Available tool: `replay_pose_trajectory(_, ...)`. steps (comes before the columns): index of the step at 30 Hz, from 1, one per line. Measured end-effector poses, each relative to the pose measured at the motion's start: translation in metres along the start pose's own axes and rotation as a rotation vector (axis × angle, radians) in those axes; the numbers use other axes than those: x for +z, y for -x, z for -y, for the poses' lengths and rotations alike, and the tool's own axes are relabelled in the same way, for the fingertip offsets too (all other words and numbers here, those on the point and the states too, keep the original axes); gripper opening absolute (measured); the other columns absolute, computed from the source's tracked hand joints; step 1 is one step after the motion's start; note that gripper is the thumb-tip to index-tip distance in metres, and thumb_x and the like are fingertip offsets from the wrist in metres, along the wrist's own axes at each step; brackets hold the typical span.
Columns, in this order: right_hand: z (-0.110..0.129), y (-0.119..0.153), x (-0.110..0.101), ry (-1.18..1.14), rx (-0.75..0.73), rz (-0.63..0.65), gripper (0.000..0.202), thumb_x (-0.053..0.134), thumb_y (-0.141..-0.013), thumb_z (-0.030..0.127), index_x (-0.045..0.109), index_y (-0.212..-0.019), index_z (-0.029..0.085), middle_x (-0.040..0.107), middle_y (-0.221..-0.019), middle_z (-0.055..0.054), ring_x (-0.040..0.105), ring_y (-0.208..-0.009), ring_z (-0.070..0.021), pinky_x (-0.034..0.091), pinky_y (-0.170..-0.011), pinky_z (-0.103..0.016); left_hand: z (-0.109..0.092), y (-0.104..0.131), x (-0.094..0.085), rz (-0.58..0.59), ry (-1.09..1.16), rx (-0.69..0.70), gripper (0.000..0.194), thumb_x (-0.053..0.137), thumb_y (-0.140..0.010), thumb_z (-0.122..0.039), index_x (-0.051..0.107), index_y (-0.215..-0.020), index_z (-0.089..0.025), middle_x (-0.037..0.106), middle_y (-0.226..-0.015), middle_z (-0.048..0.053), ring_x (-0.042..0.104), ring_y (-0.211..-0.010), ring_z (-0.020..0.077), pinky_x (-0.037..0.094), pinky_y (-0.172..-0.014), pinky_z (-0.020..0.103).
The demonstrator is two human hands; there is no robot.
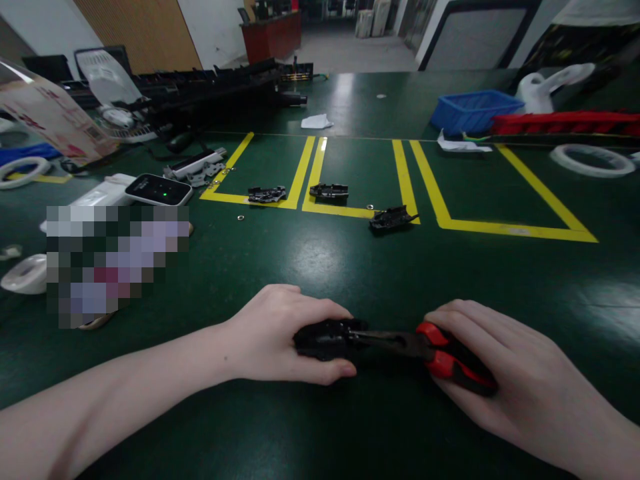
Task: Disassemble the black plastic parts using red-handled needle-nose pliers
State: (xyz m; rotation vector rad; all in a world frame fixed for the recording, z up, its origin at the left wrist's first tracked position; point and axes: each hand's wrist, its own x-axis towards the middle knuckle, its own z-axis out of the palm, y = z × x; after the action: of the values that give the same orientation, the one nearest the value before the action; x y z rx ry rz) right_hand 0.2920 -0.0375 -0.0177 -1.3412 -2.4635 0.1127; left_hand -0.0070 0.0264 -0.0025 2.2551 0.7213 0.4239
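Note:
My left hand (295, 337) is closed around a black plastic part (323, 340), thumb on the near side and fingers on the far side. In my right hand (500, 360) is a pair of long-nose pliers (437, 350) with red and black handles. The tips of the pliers touch the right end of the black part; whether they grip anything there is too small to tell. Farther off lie three similar dark parts: one on the left (267, 195), one in the middle (329, 191) and one on the right (393, 219).
Yellow tape (520, 230) marks frames on the green table (310, 260). Small metal rings (241, 218) lie near the parts. At left are a white device (159, 190) and a blurred-out object (125, 267). A blue bin (473, 112) and a tape roll (593, 160) stand back right.

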Motion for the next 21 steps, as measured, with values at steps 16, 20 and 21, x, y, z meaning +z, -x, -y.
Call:
replay_pose_trajectory(16, -0.007, 0.001, 0.0, 0.028, -0.026, 0.024, 0.035, 0.053, -0.091, 0.047, 0.059, -0.115, 0.023, 0.068, -0.104, -0.008, 0.069, -0.088, -0.024, 0.06, -0.065, -0.035, -0.001, -0.001, 0.001, -0.009, -0.051, -0.011, 0.039, 0.071, -0.086, -0.043, 0.064, -0.117, -0.02, 0.071, -0.095, -0.002, 0.066, -0.08, 0.0133, 0.045, -0.072, 0.026)
replay_pose_trajectory(20, -0.016, 0.0, 0.003, 0.137, -0.159, -0.055, 0.037, 0.053, -0.089, 0.043, 0.058, -0.118, 0.02, 0.069, -0.104, -0.01, 0.07, -0.086, -0.0248, 0.06, -0.065, -0.035, 0.001, -0.002, 0.0, -0.011, -0.027, 0.04, 0.044, 0.072, -0.083, -0.044, 0.067, -0.118, -0.02, 0.066, -0.096, 0.001, 0.064, -0.081, 0.0152, 0.047, -0.07, 0.027)
replay_pose_trajectory(21, -0.016, 0.0, 0.004, 0.148, -0.173, -0.069, 0.037, 0.052, -0.089, 0.043, 0.058, -0.117, 0.02, 0.069, -0.104, -0.011, 0.07, -0.086, -0.0253, 0.06, -0.065, -0.036, 0.002, -0.002, 0.0, -0.006, -0.005, 0.05, 0.045, 0.073, -0.082, -0.044, 0.067, -0.119, -0.02, 0.065, -0.097, 0.002, 0.064, -0.082, 0.0153, 0.048, -0.07, 0.027)
